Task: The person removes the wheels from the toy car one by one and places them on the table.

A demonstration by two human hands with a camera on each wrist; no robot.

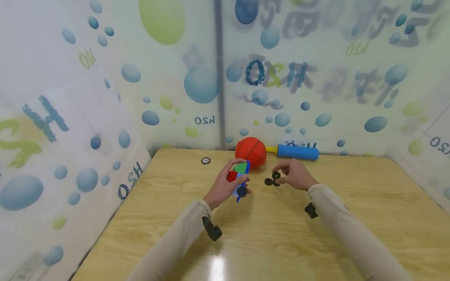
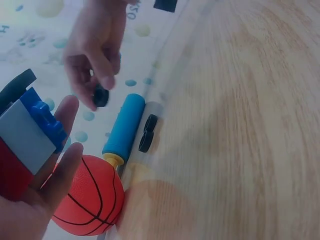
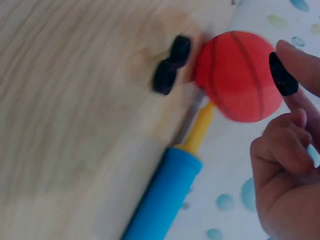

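Gripping a red, green and blue toy vehicle [image 2: 27, 135] above the tabletop [image 1: 267, 238], the left hand [image 1: 222, 183] is near the right hand [image 1: 296, 175], which pinches 1 black toy wheel [image 3: 283, 74]. 2 more black wheels [image 3: 164, 77] lie close by. Farther back are a red basketball [image 1: 251, 152], a blue pump [image 1: 298, 152] with its yellow end toward the ball, and a round chip [image 1: 206, 160].

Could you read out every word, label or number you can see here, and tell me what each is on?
"H2O": repeated on the back wall, left wall and right wall, running backwards, with the O first.
Large grey strokes on the back wall: too blurred to read.
Round chip: a mark at its centre, too small to read.
Toy, black rings, ball, blue pump: none I can read.
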